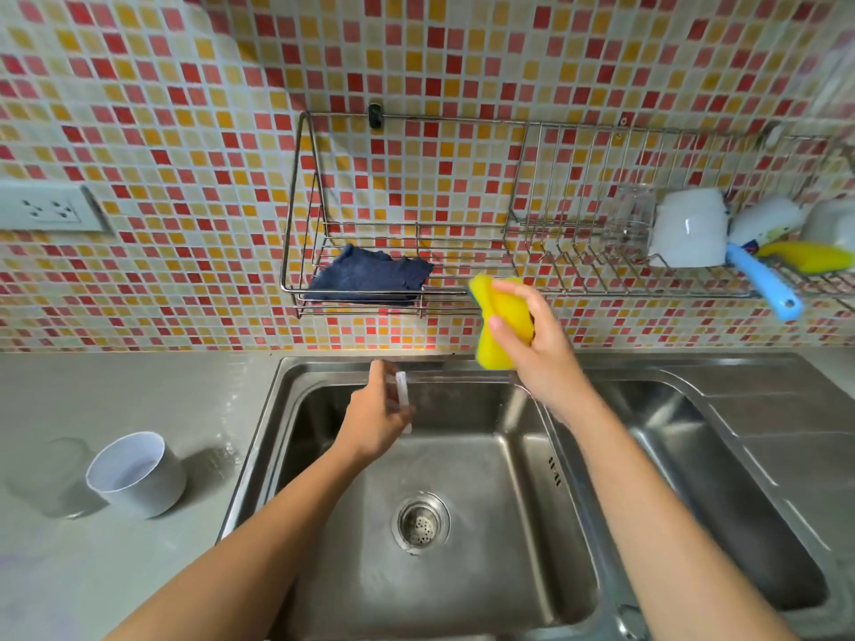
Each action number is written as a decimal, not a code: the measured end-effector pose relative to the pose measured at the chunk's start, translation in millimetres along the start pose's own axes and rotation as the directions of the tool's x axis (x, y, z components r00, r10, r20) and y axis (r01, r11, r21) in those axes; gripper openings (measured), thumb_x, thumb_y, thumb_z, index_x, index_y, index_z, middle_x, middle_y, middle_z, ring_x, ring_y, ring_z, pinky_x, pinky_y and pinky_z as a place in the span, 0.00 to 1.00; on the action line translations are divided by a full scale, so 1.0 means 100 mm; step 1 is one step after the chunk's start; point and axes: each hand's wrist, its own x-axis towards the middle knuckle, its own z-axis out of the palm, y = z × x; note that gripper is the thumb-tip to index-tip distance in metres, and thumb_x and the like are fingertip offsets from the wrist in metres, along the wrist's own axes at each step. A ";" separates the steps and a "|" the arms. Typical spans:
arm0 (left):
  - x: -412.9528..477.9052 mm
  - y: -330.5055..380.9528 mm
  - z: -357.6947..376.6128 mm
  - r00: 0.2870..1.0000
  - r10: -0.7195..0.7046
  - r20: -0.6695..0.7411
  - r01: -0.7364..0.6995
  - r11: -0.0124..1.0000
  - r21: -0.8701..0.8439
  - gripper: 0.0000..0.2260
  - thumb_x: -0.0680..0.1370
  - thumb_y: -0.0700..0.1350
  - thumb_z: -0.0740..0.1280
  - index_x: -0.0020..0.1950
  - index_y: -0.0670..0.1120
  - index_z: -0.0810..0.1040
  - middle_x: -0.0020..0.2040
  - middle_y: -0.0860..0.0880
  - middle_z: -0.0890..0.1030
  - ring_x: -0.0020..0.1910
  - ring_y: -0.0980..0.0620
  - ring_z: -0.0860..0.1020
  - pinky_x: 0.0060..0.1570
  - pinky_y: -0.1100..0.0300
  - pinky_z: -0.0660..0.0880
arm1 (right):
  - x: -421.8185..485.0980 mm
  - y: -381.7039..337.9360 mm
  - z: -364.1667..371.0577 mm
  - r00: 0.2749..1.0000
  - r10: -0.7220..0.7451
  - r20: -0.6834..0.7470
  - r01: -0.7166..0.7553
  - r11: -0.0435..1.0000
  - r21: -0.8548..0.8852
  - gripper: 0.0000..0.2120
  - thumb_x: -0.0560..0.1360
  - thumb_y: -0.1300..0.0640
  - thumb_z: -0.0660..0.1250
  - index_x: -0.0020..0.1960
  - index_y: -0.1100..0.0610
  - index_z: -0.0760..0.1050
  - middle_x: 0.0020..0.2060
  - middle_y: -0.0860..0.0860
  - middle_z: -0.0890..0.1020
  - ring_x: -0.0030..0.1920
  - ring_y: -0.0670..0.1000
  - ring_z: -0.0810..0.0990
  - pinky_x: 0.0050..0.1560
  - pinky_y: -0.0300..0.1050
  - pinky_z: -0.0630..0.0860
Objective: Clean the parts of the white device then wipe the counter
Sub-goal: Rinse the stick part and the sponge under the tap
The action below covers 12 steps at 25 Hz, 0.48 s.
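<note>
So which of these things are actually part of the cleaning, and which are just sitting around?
Job: yellow sponge in the right hand; thin white part in the left hand, over the sink; white cup on the counter; probably the blue cloth.
Just lying about: glass, white mug, blue-handled brush in the wire rack; wall socket.

A white open-topped cylinder (138, 475) stands on the counter (139, 390), a slim white stick (403, 399) over the sink (509, 460).

One wide-angle view, worn on the head. It faces forward and down, near above the stainless steel double-basin sink (523, 437), which fills the lower frame. The grey stone counter (139, 571) lies at left. The red-and-yellow mosaic tile wall (185, 108) stands square ahead.
</note>
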 end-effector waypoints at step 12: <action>-0.15 -0.06 -0.33 0.985 0.163 0.063 -0.168 0.984 0.066 0.22 0.76 0.41 0.68 0.67 0.52 0.66 0.45 0.41 0.76 0.40 0.44 0.80 0.47 0.50 0.78 | 1.69 0.05 0.33 0.869 0.469 0.159 -0.177 0.593 -0.786 0.25 0.81 0.47 0.53 0.75 0.54 0.55 0.75 0.55 0.56 0.72 0.58 0.59 0.68 0.46 0.60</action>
